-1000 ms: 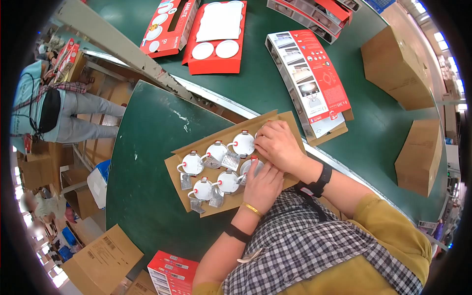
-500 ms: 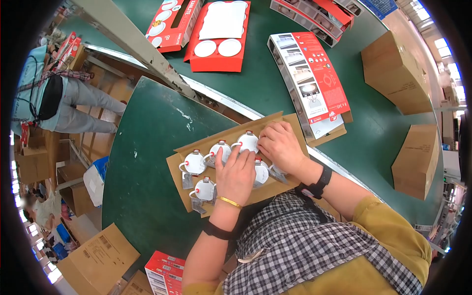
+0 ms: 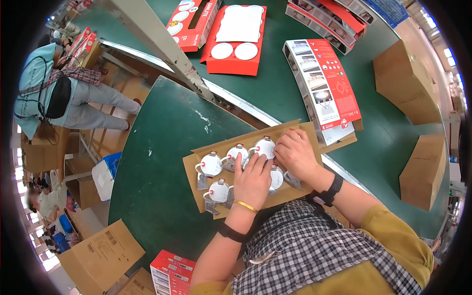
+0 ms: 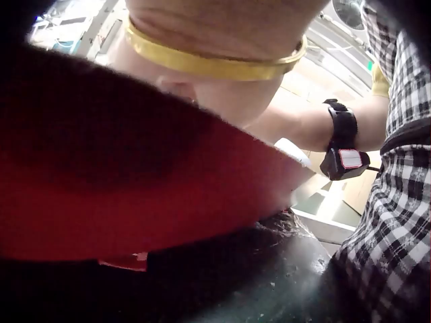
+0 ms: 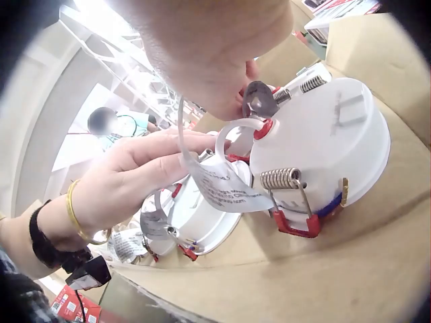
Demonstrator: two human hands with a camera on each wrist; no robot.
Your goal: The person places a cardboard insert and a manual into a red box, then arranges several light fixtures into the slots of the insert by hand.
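A shallow cardboard tray (image 3: pixel 200 189) holds several round white downlights (image 3: pixel 211 163) in two rows, with red-tipped spring clips, white cables and silvery labels. My left hand (image 3: pixel 253 182) lies across the middle of the tray, fingers fairly straight, fingertips at the upper row; it hides a lower-row downlight. At the upper right corner, my right hand (image 3: pixel 297 156) holds a mostly hidden downlight with bent fingers. In the right wrist view, a near downlight (image 5: pixel 320 151) shows its coil spring and a printed label (image 5: pixel 229 188), below the right hand (image 5: pixel 209 57).
The tray lies on a green table (image 3: pixel 162 147) by a metal rail. Beyond are a red-and-white printed box (image 3: pixel 327 83), a red insert (image 3: pixel 233 64) and brown cartons (image 3: pixel 405 81). A metal post (image 3: pixel 162 49) rises at left; another person (image 3: pixel 73 93) stands farther off.
My left hand has moved left over the tray from the lower row's right part to its middle, uncovering downlights there. My right hand stays at the upper right corner. The head view has shifted.
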